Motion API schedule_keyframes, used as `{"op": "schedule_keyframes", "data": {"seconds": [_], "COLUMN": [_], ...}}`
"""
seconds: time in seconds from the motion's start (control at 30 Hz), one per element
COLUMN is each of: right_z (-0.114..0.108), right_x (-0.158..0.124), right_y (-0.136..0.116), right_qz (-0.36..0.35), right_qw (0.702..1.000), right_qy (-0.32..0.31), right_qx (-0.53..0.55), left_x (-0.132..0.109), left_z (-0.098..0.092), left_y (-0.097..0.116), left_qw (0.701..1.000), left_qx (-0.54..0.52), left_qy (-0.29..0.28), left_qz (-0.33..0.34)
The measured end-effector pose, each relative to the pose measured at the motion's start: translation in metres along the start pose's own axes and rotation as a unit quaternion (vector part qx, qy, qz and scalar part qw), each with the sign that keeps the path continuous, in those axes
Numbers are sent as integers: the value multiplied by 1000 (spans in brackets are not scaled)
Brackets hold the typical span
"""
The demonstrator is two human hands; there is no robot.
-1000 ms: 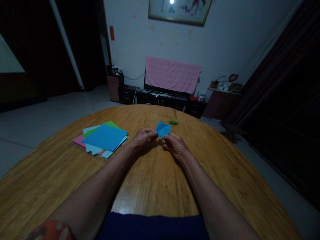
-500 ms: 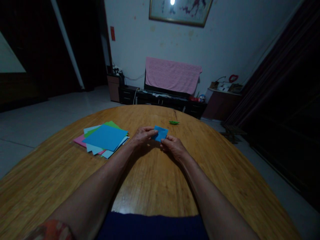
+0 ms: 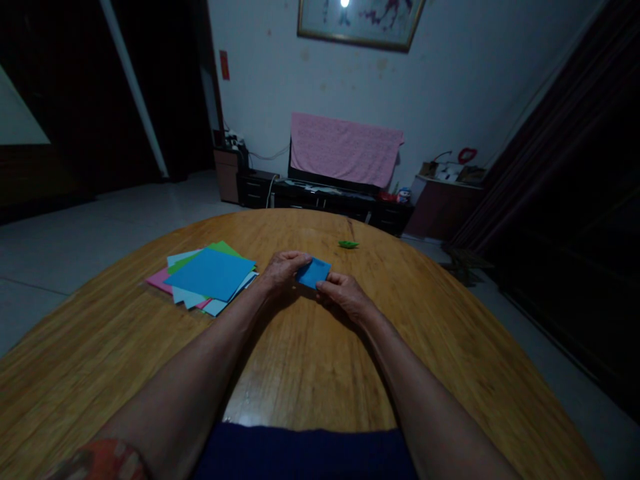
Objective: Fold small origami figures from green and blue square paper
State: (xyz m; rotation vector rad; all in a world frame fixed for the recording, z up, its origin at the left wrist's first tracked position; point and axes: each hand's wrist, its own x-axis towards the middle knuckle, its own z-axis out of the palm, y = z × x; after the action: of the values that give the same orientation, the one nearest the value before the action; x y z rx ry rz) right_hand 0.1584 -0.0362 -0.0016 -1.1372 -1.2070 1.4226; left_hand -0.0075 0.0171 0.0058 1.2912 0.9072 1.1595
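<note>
A small folded piece of blue paper [image 3: 314, 274] is held just above the table between my two hands. My left hand [image 3: 284, 270] grips its left corner, thumb on top. At the lower right edge, my right hand [image 3: 344, 293] pinches the paper between thumb and fingers. The fingers beneath the paper are mostly hidden. To the left of my left hand lies a fanned stack of coloured paper sheets, with a blue sheet [image 3: 213, 273] on top and green, pale blue and pink ones showing under it. Beyond my right hand sits a small folded green paper piece [image 3: 349, 245].
The round wooden table [image 3: 310, 373] stretches around my forearms. Past its far edge stands a low black cabinet [image 3: 320, 200], with a pink cloth [image 3: 345, 150] draped over a flat screen. A small stool [image 3: 463, 263] stands on the floor at the right.
The blue paper has shifted slightly left and turned, and now lies flatter. My left thumb has moved from the paper's middle to its upper left corner. The sheet stack and green piece stay put.
</note>
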Motion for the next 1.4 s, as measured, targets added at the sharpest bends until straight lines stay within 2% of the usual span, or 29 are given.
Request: {"op": "schedule_keyframes", "data": {"seconds": [0.1, 0.33, 0.53, 0.67, 0.8, 0.97, 1.13, 1.23, 1.4], "right_z": [0, -2, -4, -4, -5, -10, -10, -4, 2], "right_x": [0, 6, 6, 4, 1, 2, 1, -4, -6], "right_y": [-1, -3, -6, -10, -12, -8, -8, -14, -20], "right_qz": [-12, -69, -92, -94, -63, -50, -31, -34, -26], "right_qw": [1000, 995, 992, 994, 997, 996, 998, 998, 990], "right_qy": [5, 72, 80, 56, 12, 9, -20, 7, 72], "right_qx": [0, -8, -33, -28, -36, -69, -56, -57, -119], "left_x": [1, -2, -3, -3, -3, -4, -6, -6, -8], "left_z": [-3, 0, 4, 4, 1, 0, 1, 2, 9], "left_y": [-1, -2, 4, 10, 12, 13, 18, 17, 8], "left_qw": [1000, 998, 999, 998, 996, 994, 990, 990, 992], "left_qx": [23, 66, 35, 52, 83, 103, 138, 136, 111], "left_qy": [-1, -7, -32, -37, -21, -19, -24, -35, -41], "left_qz": [3, 1, -15, -5, 2, -13, -7, -21, -52]}}
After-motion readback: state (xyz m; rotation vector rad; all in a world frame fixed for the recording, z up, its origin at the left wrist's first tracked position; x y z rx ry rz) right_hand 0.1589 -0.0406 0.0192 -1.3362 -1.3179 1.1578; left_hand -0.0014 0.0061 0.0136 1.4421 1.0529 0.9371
